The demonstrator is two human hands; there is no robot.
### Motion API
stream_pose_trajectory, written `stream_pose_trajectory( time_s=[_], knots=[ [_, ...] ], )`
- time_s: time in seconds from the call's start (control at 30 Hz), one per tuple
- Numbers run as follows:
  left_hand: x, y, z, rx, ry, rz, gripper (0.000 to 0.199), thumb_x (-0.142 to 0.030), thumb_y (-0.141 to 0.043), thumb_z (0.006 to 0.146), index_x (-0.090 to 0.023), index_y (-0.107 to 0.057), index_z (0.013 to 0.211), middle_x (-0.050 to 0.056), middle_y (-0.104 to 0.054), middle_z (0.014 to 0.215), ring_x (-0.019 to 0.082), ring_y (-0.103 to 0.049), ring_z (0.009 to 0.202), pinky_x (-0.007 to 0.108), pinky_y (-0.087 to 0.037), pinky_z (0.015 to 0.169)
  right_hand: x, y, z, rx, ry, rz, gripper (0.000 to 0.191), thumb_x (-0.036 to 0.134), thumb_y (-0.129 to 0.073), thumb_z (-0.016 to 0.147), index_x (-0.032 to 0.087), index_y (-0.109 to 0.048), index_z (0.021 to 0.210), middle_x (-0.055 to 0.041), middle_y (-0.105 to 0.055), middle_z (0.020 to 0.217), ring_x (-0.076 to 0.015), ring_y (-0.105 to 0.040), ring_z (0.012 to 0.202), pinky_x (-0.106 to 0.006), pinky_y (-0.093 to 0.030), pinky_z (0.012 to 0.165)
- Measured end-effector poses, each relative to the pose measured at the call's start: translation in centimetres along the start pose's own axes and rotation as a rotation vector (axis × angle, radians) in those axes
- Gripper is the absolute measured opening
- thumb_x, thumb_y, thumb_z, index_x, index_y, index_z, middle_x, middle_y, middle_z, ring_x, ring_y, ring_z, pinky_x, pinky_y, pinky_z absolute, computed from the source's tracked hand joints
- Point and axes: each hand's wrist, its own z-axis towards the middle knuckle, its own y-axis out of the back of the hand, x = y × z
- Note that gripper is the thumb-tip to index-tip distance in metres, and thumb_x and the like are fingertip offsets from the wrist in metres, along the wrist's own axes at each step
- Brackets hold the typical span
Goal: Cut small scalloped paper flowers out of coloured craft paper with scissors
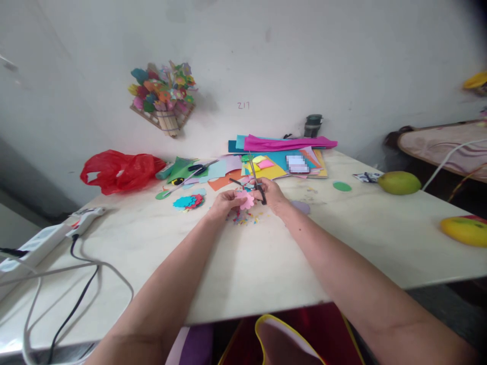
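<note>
My left hand [225,203] pinches a pink scalloped paper piece [244,199] above the middle of the white table [243,284]. My right hand [271,193] is closed on scissors [260,192] with dark handles, whose blades point up and away from me. Its fingertips are close to the right edge of the pink paper. Small coloured paper scraps [249,219] lie below both hands. To the left rests a pile of blue scalloped pieces [184,202] with red ones [197,201] beside it.
Behind the hands lie coloured sheets [224,166], a second pair of scissors [196,169] and a phone [298,164]. A red plastic bag [122,171] and power strip [41,243] stand left; a green fruit [399,182] and yellow fruit [464,230] lie right.
</note>
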Motion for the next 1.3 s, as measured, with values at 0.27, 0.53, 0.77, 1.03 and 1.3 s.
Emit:
stream_pose_trajectory(
  time_s=[0.27,0.53,0.77,1.03,1.3],
  knots=[
    [0.2,0.3,0.2,-0.131,-0.069,-0.118,0.029,-0.032,-0.083,0.054,-0.013,-0.061,0.062,0.003,-0.060,0.056,0.010,-0.053,0.046,0.022,-0.037,0.042,-0.6,-0.2,0.0,0.036,-0.005,-0.024,0.040,0.027,-0.079,0.048,0.018,-0.057,0.081,0.0057,-0.054,0.056,-0.0087,-0.049,0.049,-0.021,-0.039,0.046],
    [0.0,0.2,0.4,-0.199,-0.136,-0.177,0.030,-0.031,-0.083,0.052,-0.014,-0.061,0.063,0.000,-0.059,0.054,0.007,-0.049,0.045,0.020,-0.036,0.044,-0.5,-0.1,-0.5,0.157,-0.075,-0.083,0.039,0.029,-0.078,0.056,0.017,-0.056,0.085,0.0047,-0.057,0.056,-0.0092,-0.053,0.045,-0.018,-0.031,0.039],
    [0.4,0.7,0.7,-0.183,-0.115,-0.103,0.040,-0.042,-0.083,0.051,-0.015,-0.063,0.073,0.002,-0.066,0.063,0.013,-0.059,0.053,0.025,-0.047,0.051,0.1,0.5,-0.8,0.285,-0.165,-0.127,0.035,0.040,-0.076,0.064,0.015,-0.057,0.079,0.0019,-0.058,0.056,-0.0065,-0.051,0.041,-0.015,-0.023,0.030],
    [0.8,1.2,1.3,-0.154,-0.118,-0.045,0.039,-0.046,-0.080,0.056,-0.014,-0.063,0.073,0.002,-0.066,0.064,0.013,-0.059,0.055,0.026,-0.047,0.054,0.0,1.2,-0.4,0.344,-0.201,-0.201,0.037,0.044,-0.075,0.066,0.014,-0.055,0.074,0.0017,-0.059,0.056,-0.0045,-0.050,0.039,-0.013,-0.025,0.029],
    [0.0,1.3,0.6,-0.113,-0.082,-0.051,0.038,-0.043,-0.082,0.054,-0.013,-0.065,0.071,0.002,-0.065,0.061,0.014,-0.060,0.053,0.026,-0.048,0.052,0.7,1.8,-0.6,0.444,-0.230,-0.267,0.035,0.043,-0.074,0.069,0.014,-0.054,0.072,0.0013,-0.060,0.056,-0.0050,-0.050,0.040,-0.015,-0.026,0.030]
  ],
)
